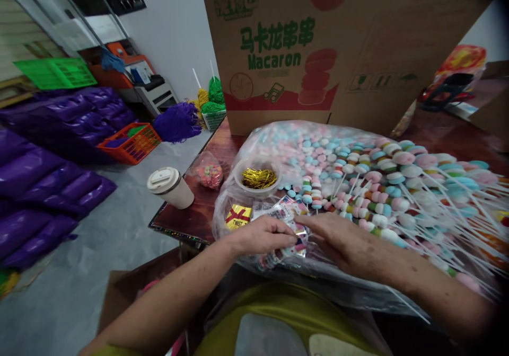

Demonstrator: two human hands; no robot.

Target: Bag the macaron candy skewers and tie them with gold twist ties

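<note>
The plastic (338, 265) hung past the near edge of the counter (202, 215). Just above that edge lay the packets (278, 212), in a loose pile between the hands. The left hand (262, 234) rested over them with bent fingers; whether these were clamped on a packet I could not tell. The right hand (338, 234) reached the pile's right side, fingers straight and together — its thumb's hold could not be made out.

To the pile's left lay the label (238, 215), with the bowl (247, 188) of gold ties (258, 178) just beyond. Skewers (374, 207) crowded the right side, leaving little room there. Bare counter showed at the left — around the cup (172, 186), near the corner, and the candy bag (209, 175). The box (278, 96) walled off the far side. Past the left edge, open floor (123, 223) ran to the basket (133, 147).
</note>
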